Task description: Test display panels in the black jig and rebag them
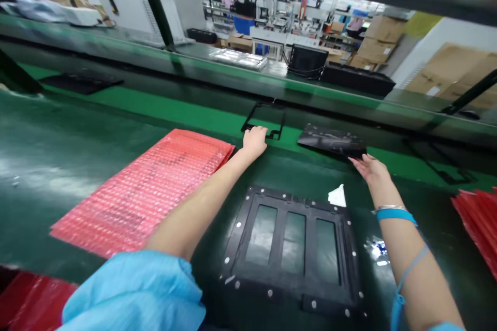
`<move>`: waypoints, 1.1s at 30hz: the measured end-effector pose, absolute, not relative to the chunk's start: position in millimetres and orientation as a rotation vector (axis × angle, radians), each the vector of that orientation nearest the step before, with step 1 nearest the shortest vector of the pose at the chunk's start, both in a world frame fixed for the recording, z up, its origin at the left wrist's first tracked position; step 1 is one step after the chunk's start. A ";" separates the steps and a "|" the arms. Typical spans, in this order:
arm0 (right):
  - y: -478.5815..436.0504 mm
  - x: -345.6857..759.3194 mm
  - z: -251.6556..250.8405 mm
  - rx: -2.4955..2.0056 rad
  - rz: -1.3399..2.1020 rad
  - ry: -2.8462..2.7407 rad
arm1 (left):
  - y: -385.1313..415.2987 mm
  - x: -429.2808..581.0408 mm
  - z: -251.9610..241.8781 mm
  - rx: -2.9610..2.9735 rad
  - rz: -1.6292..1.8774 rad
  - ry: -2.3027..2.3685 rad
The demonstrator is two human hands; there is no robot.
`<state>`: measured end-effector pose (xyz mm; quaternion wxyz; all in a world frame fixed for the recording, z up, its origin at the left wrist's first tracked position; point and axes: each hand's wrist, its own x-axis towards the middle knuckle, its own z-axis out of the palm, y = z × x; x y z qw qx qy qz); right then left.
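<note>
Worktop (pixel 77 132) in dark green spans the lower view, a brighter green strip (pixel 155 107) along its far side. Red bubble bags (pixel 155 186) lie stacked at left; right of them lies a black tray (pixel 310 243) with three openings. Over the strip, a black panel (pixel 330 139) is clamped near one corner in the grip of the right hand (pixel 371 168). Beside it lies a thin black frame (pixel 275 133); the left hand (pixel 254 140) is at its near edge, grip apart or together I cannot tell. A white scrap (pixel 337 196) lies by the tray.

Black fixture (pixel 310 248) on green bench (pixel 89 139)
</note>
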<state>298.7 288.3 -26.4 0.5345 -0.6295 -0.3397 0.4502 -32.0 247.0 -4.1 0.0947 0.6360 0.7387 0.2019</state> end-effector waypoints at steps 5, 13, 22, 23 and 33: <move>295.2 305.9 -17.9 -1.567 0.833 -0.966 | 274.1 -28.8 -2.1 2.062 0.425 2.210; 258.3 251.8 -21.0 -1.401 1.069 -1.351 | 294.4 -43.3 -2.3 2.257 0.437 2.163; 199.4 228.7 -6.5 -1.194 1.298 -1.389 | 279.5 -32.3 42.9 2.136 0.368 2.109; 196.1 227.4 -7.4 -1.182 1.317 -1.357 | 274.1 -24.5 48.4 2.138 0.359 2.074; 155.1 202.9 -17.5 -1.054 1.388 -1.137 | 134.7 74.8 46.7 2.178 0.744 1.501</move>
